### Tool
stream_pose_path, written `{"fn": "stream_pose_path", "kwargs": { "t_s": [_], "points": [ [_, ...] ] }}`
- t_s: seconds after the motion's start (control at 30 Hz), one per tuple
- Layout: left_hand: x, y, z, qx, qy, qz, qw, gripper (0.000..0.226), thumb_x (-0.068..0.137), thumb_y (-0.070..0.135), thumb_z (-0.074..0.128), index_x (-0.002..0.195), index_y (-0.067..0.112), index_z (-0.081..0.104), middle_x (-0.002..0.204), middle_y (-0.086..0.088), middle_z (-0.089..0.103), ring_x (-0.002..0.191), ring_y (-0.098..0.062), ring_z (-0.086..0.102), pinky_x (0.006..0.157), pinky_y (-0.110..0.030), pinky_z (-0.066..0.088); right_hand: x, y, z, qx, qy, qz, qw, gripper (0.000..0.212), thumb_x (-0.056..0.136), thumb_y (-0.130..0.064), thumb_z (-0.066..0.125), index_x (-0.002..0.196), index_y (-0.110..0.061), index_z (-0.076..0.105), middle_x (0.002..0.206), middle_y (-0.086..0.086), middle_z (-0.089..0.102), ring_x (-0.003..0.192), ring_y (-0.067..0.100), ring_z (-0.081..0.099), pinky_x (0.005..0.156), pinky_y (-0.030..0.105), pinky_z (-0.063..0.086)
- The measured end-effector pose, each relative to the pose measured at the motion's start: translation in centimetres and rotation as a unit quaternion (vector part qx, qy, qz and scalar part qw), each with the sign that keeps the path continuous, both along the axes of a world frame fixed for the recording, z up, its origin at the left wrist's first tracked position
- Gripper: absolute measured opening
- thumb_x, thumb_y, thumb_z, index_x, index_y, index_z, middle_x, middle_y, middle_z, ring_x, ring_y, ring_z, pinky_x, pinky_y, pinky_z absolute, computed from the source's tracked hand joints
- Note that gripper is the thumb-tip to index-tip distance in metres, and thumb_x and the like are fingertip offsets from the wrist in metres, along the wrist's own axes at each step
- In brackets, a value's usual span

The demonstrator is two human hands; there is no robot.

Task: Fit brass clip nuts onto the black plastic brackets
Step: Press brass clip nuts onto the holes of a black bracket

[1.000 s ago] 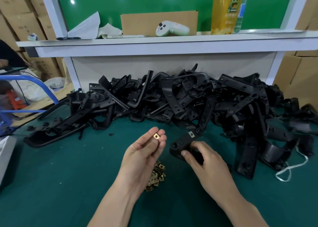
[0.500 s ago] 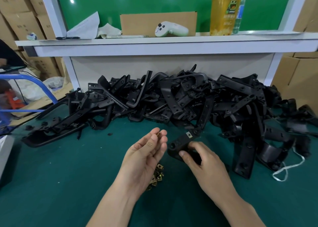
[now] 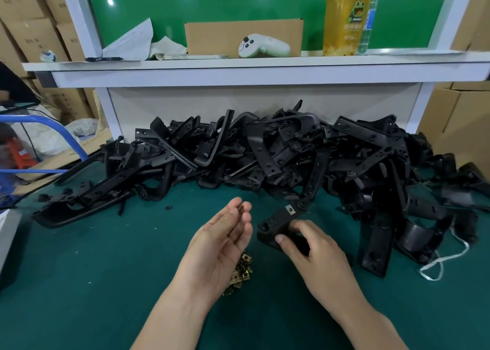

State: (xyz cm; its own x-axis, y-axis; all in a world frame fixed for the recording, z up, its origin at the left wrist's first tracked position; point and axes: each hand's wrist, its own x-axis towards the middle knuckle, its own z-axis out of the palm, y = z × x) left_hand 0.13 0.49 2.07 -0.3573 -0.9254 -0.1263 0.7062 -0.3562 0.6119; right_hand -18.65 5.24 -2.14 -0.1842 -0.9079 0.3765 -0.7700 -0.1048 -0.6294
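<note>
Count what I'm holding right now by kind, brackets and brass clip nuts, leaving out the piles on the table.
Black bracket: 1, gripped by the right hand.
Brass clip nuts: 2, a fitted clip nut on that bracket and a loose clip nut pinched by the left hand.
Total: 3.

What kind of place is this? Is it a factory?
Probably a small factory or workshop bench: a big heap of matching black plastic brackets on the green table, a little pile of brass clip nuts, and cardboard boxes stacked around.
</note>
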Motion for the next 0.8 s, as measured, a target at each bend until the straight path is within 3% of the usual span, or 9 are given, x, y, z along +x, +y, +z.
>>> {"fn": "stream_pose_path", "kwargs": {
  "t_s": [0.13,0.27,0.5,0.8],
  "points": [
    [-0.04,0.14,0.03,0.026,-0.001,0.003,1.000,0.031,0.094,-0.001,0.054,0.122,0.000,0.066,0.094,-0.007,0.069,0.076,-0.014,0.067,0.070,-0.028,0.060,0.07,-0.06,-0.02,0.006,0.010,-0.001,1.000,0.047,0.090,-0.071,0.041,0.118,-0.037,0.058,0.111,-0.029,0.055,0.098,0.010,0.054,0.083,0.031,0.047],
    [0.06,0.09,0.25,0.046,0.022,0.014,0.999,0.019,0.097,0.000,0.050,0.113,0.004,0.059,0.088,-0.007,0.067,0.072,-0.015,0.065,0.068,-0.028,0.058,0.06,-0.04,-0.04,0.011,0.007,-0.001,1.000,0.049,0.090,-0.071,0.040,0.120,-0.037,0.057,0.114,-0.029,0.055,0.101,0.010,0.053,0.086,0.032,0.047],
    [0.19,-0.27,-0.03,0.031,0.039,0.011,0.999,0.027,0.090,-0.001,0.056,0.115,0.003,0.063,0.093,-0.008,0.069,0.075,-0.014,0.067,0.069,-0.028,0.059,0.02,-0.21,-0.14,0.013,0.017,-0.001,1.000,0.052,0.089,-0.072,0.038,0.121,-0.035,0.058,0.115,-0.027,0.056,0.100,0.012,0.054,0.085,0.033,0.047],
    [-0.25,-0.06,-0.16,-0.004,0.018,0.023,1.000,0.042,0.078,-0.005,0.060,0.120,-0.004,0.067,0.111,-0.017,0.073,0.094,-0.020,0.074,0.078,-0.029,0.061,0.06,-0.26,-0.24,0.007,0.014,-0.004,1.000,0.049,0.089,-0.073,0.037,0.117,-0.039,0.058,0.111,-0.027,0.057,0.094,0.012,0.054,0.083,0.033,0.048]
  ]
}}
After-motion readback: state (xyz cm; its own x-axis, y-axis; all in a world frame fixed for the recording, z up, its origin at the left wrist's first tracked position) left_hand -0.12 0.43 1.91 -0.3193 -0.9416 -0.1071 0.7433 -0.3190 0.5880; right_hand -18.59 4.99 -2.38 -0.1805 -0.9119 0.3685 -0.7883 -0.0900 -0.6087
